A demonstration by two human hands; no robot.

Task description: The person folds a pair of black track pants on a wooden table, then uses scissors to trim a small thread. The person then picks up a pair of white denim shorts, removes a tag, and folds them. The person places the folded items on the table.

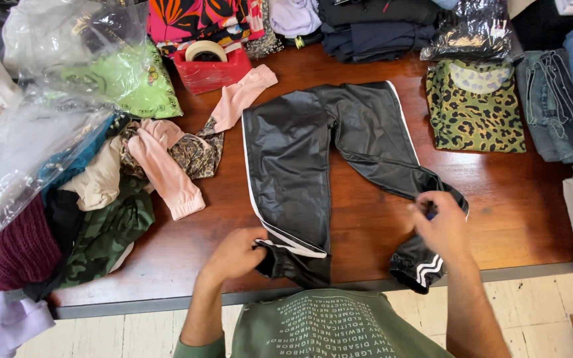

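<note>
A dark wooden desk (499, 199) fills the view, its near edge running along a pale tiled floor (538, 318), its far edge and both sides crowded with clothing. At the middle of the desk lies a pair of shiny black track pants (300, 159) with white side stripes, waistband toward the far edge, one leg laid straight toward the near edge, the other bent off to the right. Along the left edge spreads a loose heap of clothes (94, 212) in camouflage, maroon, beige and pink, partly covered by clear plastic bags (28, 132); a light green garment (134, 86) lies bagged near the far left corner. Against the right edge rests a stack of folded jeans (565, 93), and just beside it a folded green leopard-print top (475, 109). Dark folded garments (373, 30) and a bright floral piece (193, 16) line the far edge. In front of the floral piece stands a small red container (213, 69) with a roll of tape (205, 50) on top. At the near edge, the person's left hand (237, 252) is closed on the cuff of the straight leg, while the right hand (442, 229) pinches the fabric of the bent leg just above its striped cuff. The person's green printed shirt (326, 325) shows at the bottom.
</note>
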